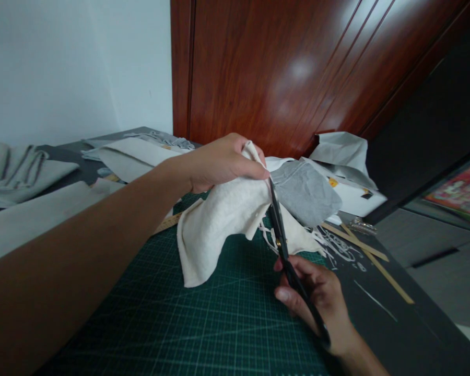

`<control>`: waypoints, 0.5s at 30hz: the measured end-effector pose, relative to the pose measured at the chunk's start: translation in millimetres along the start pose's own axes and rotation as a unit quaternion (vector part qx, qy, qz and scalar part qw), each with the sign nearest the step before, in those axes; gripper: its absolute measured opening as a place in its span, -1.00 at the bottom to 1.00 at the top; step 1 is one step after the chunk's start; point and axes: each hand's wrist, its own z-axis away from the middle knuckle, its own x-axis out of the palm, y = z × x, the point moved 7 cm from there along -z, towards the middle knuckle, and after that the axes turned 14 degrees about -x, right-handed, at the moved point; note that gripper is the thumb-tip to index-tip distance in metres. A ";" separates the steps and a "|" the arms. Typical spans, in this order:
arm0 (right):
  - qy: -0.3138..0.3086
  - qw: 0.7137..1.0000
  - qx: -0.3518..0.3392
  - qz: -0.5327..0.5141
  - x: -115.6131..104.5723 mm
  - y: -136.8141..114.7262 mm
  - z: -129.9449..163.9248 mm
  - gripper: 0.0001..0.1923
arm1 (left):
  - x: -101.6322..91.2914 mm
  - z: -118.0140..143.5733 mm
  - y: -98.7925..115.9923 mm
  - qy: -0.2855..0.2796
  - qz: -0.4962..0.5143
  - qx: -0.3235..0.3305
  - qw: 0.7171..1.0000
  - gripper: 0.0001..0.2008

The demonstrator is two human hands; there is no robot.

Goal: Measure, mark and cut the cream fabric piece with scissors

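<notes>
Over the green mat: a cream cloth (219, 219) is held up off the desk (399, 334), with black scissors (282, 235) working at its upper right edge.
Left hand: the left hand (219, 162) grips the top of the cloth, fingers (250, 169) pressed together and pinching a bunched corner right next to the blade tips.
Right hand: the right hand (317, 297) has the scissor handles, fingers curled through and around them, blades pointing up and away and nearly closed on the cloth edge.
Progress: looks like trimming partway through, I'd say. Thin white trimmings (337, 248) lie just beside the scissors on the dark desk, so some edge seems already cut. How much edge is left I can't tell, since the cloth folds over itself.
Cloth looks: soft, fuzzy, kind of fleecy, limp and draping down from the pinch, lower corner hanging just above the cutting mat (203, 324). A loose strip dangles near the scissor pivot.
Behind it: a grey fabric piece (305, 193) sits just past the blades, apparently touching the cream cloth.
Other stuff: two wooden strips (372, 261) lie on the right, folded pale fabric (19, 172) is stacked far left, and a white box (356, 201) stands by the red-brown door (290, 68).
</notes>
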 end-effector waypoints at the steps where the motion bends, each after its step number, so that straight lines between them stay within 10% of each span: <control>1: 0.001 1.000 0.001 0.002 -0.3 -0.3 0.1 -0.68 | -0.2 0.1 0.1 0.001 -0.002 -0.001 1.000 -0.92; 15: 0.011 0.999 -0.018 0.041 -0.3 -4.8 -1.9 -0.74 | 0.9 2.4 1.1 -0.021 0.032 0.003 0.999 -0.93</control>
